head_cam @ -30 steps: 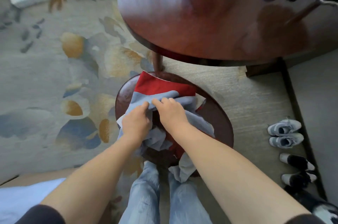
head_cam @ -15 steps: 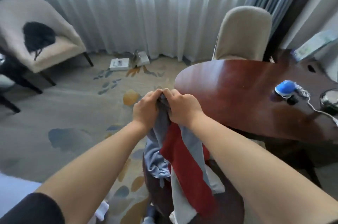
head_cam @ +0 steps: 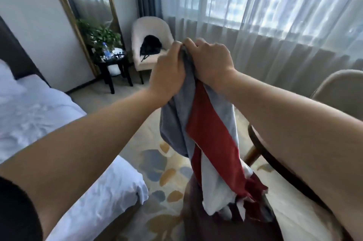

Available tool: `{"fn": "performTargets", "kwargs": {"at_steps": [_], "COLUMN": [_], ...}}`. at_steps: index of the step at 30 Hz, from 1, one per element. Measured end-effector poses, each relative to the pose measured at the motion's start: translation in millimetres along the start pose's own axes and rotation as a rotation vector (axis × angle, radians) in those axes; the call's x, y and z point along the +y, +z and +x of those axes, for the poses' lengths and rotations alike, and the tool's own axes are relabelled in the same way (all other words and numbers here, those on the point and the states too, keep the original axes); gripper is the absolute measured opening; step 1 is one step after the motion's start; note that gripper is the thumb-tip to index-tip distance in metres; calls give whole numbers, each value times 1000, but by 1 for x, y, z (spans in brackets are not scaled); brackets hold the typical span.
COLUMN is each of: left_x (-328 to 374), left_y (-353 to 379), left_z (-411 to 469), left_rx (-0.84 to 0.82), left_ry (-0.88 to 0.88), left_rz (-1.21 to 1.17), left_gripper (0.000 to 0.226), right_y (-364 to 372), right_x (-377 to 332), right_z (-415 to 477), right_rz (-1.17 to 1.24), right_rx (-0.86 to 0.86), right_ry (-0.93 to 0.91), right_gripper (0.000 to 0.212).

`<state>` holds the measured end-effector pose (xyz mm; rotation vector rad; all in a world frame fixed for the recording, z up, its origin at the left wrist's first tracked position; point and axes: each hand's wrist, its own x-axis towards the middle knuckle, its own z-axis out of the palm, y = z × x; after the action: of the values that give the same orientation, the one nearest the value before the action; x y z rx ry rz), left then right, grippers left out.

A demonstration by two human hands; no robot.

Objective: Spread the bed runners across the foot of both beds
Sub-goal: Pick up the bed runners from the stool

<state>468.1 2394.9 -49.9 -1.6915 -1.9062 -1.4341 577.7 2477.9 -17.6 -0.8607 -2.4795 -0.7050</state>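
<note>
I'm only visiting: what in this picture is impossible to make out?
All in the head view:
1. The top edge of the runner is buried in the left hand and right hand.
2. Its lower end is blurred; what it touches is unclear.
3. The bed is cut off by the left edge; no second bed shows.
4. The dark heap on the armchair is too small to identify.

No text, brand, number or sign can be read anywhere in this view. The water bottle (head_cam: 105, 49) on the small black side table (head_cam: 115, 62) by the mirror is too small and blurred for any print on it to be made out.
</note>
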Motion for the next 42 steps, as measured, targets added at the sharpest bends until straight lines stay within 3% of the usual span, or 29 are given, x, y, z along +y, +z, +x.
{"fn": "performTargets", "kwargs": {"at_steps": [4, 10, 16, 22, 31, 35, 38, 42], "left_x": [-22, -80, -144, -204, -324, -387, -436, -506], "left_y": [-102, -300, -503, -648, -790, -835, -864, -875], "left_z": [8, -21, -92, -172, -256, -269, -277, -305], "left_rx": [85, 233, 283, 264, 298, 205, 87, 103], "left_ry": [61, 98, 33, -138, -322, -473, -340, -262], "left_rz": [131, 476, 807, 977, 1230, 1352, 1473, 1474], "left_gripper": [30, 27, 24, 28, 23, 26, 22, 26], "right_y": [-63, -153, -215, -253, -253, -238, -219, -179], "right_x": [-69, -236, -433, -609, -837, -917, -966, -1027], "right_z": [42, 102, 136, 153, 194, 221, 246, 261], "right_rz": [-3, 65, 201, 384, 537, 587, 604, 588], "right_rx": [155, 316, 447, 489, 553, 551, 621, 663], "right_ry": [-96, -222, -393, -586, -774, -837, -887, -946], "right_gripper": [34, 38, 38, 40, 20, 17, 21, 13]}}
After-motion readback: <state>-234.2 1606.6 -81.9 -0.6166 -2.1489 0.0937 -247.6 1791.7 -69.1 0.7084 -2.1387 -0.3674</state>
